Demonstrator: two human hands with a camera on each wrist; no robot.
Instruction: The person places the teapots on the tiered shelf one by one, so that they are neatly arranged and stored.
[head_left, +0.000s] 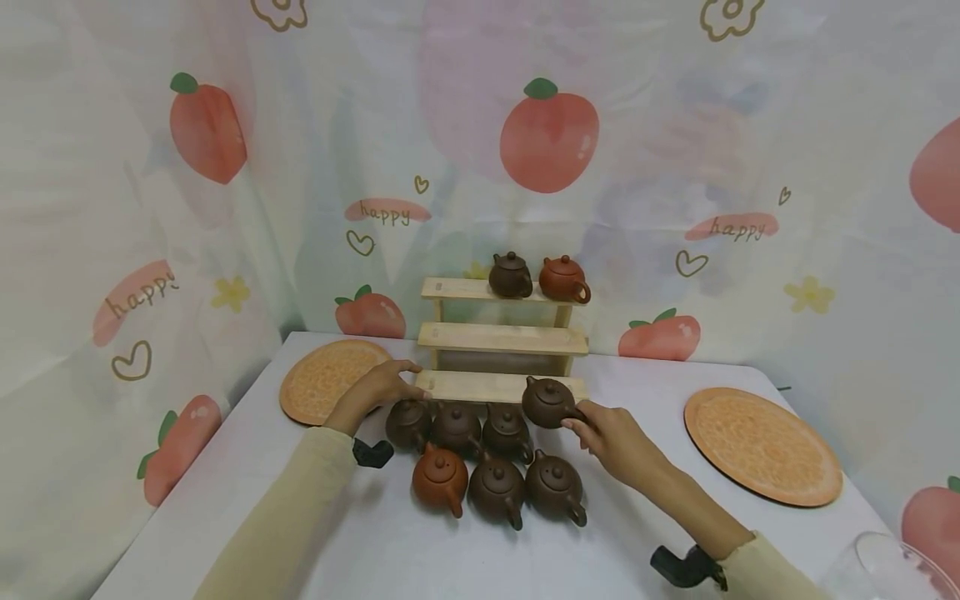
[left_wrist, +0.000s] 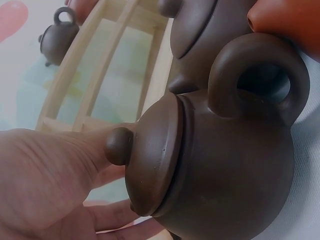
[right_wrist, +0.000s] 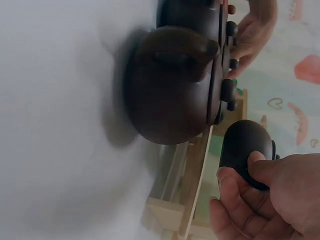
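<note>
— Where is the right hand [head_left: 618, 437] sitting just now?

— It is holding a dark brown teapot [head_left: 550, 402] by the handle side, its fingers [right_wrist: 235, 192] curling round the pot's body, as the right wrist view is showing. The pot is hanging just in front of the lowest step of the wooden rack [head_left: 501, 337], toward that step's right end, and I am not able to tell whether it is touching the wood.

— Which way is the pot pointing?

— Its long axis is running roughly left to right, with the handle toward the hand and the lid knob up. The spout end is hidden from the head view.

— And the left hand [head_left: 382, 385]?

— It is resting at the left end of the same lowest step, fingers loosely stretched and gripping nothing that I am seeing. It is lying right beside the back-left teapot [left_wrist: 215, 170] of the cluster, whose knob is nearly touching the palm in the left wrist view.

— What is crowding the space?

— Six pots are standing on the counter [head_left: 375, 542] in two rows directly below the held one; the front-left is an orange-red teapot [head_left: 440, 479]. The back row is sitting close under the step, so there is little room beneath the pot. Two more pots [head_left: 538, 277] are occupying the top step's right end. The middle step is bare. Two round orange mats [head_left: 761, 446] are lying well apart, one on each side.
</note>
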